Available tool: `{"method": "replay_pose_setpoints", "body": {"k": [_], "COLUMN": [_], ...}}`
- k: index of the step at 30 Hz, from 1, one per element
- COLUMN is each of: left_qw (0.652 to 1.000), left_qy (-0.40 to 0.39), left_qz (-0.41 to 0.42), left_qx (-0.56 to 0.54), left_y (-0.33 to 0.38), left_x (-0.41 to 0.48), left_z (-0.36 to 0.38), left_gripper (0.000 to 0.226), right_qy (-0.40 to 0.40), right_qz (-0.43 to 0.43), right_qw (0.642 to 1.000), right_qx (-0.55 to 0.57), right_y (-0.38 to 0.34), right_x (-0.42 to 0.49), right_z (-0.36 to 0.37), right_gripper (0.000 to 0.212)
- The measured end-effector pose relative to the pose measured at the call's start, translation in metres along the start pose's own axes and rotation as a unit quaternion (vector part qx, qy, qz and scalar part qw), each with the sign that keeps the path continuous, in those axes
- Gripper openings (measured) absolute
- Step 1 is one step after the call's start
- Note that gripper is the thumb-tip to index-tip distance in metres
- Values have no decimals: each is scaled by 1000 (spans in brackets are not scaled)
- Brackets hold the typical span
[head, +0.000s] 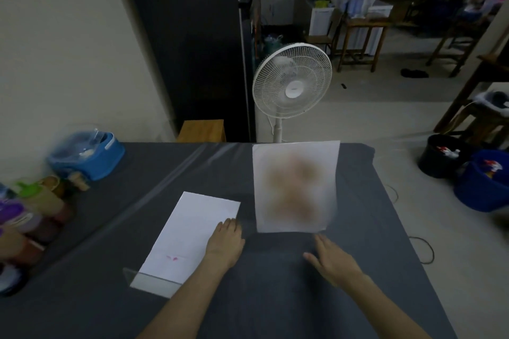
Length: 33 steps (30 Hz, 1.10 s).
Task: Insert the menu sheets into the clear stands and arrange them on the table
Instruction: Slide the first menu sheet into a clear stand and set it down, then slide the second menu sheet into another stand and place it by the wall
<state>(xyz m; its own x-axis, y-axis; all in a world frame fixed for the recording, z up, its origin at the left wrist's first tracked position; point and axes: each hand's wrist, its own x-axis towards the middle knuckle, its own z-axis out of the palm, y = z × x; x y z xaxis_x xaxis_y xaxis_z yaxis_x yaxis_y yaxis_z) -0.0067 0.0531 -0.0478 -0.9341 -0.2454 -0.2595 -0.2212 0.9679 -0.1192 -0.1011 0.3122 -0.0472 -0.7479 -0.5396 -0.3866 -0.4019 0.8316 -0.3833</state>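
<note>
A person is standing at the worktop (pixel 275 297), which is covered with a dark grey cloth. The left hand (pixel 226 241) is lying flat on the right edge of a white menu sheet (pixel 190 231), with its fingers (pixel 230 224) pressed together and pointing away from the person. This sheet is lying face down inside a clear stand (pixel 150 282) that is resting flat on the cloth; the transparent foot of the stand is sticking out at the near end.

The right hand (pixel 334 261) is hovering just above the cloth, palm down, with its fingers (pixel 321 242) loosely spread and holding nothing. It is near the lower right corner of a second stand (pixel 296 187), which is standing upright with a printed menu sheet (pixel 294 170) in it. The print on this sheet is blurred, so I cannot read it, and I cannot say surely if the fingertips are touching the stand or are just beside it.

At the far left of the worktop a blue plastic container (pixel 88 154) is sitting, and some colourful cups (pixel 33 209) are lying near it. Behind the worktop a white standing fan (pixel 292 82) is facing the person.
</note>
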Motion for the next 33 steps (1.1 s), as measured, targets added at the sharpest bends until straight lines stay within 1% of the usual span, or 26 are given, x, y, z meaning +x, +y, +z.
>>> {"method": "replay_pose_setpoints", "body": {"k": [1,2,3,5,11,13,16,17,19,21,22,24,27,30,31,33], "left_qw": [1000,1000,1000,1000,1000,1000,999,999,998,996,995,994,991,987,985,979], "left_qy": [-5,-5,-5,-9,-20,-25,-33,-36,-43,-51,-57,-63,-65,-76,-80,-84], "left_qz": [-1,0,3,7,10,6,-6,-12,-29,-43,-48,-52,-45,-42,-42,-43], "left_qx": [-2,-4,-6,-9,9,5,-8,-15,-34,-52,-60,-78,-104,-132,-145,-182], "left_y": [-4,-10,-17,-33,-96,-118,-153,-164,-184,-201,-209,-220,-229,-232,-233,-233], "left_x": [-3,-8,-12,-22,-50,-57,-66,-68,-72,-74,-74,-73,-67,-60,-57,-49], "left_z": [2,4,5,8,33,40,50,53,58,64,67,72,75,73,70,66], "left_gripper": [52,53,53,54,60,60,61,62,63,64,64,64,63,62,61,56], "right_qy": [-7,-6,-9,-17,-7,-8,-19,-20,-27,-24,-20,-18,-24,-39,-39,-38], "right_qz": [-5,-10,-14,-19,-21,-20,-12,-9,-7,-13,-17,-14,6,30,34,52], "right_qw": [1000,999,998,997,997,997,997,997,998,998,999,1000,1000,997,997,995], "right_qx": [-26,-47,-62,-71,-77,-76,-69,-68,-63,-50,-35,-6,19,56,65,73], "right_y": [-6,-15,-24,-48,-121,-146,-181,-191,-206,-218,-222,-230,-233,-231,-235,-240], "right_x": [0,0,1,-2,3,5,9,11,16,19,20,24,35,50,52,55], "right_z": [5,9,14,21,45,51,61,64,70,74,76,78,82,87,87,86], "right_gripper": [132,144,151,153,152,147,120,114,113,98,95,103,102,111,107,84]}}
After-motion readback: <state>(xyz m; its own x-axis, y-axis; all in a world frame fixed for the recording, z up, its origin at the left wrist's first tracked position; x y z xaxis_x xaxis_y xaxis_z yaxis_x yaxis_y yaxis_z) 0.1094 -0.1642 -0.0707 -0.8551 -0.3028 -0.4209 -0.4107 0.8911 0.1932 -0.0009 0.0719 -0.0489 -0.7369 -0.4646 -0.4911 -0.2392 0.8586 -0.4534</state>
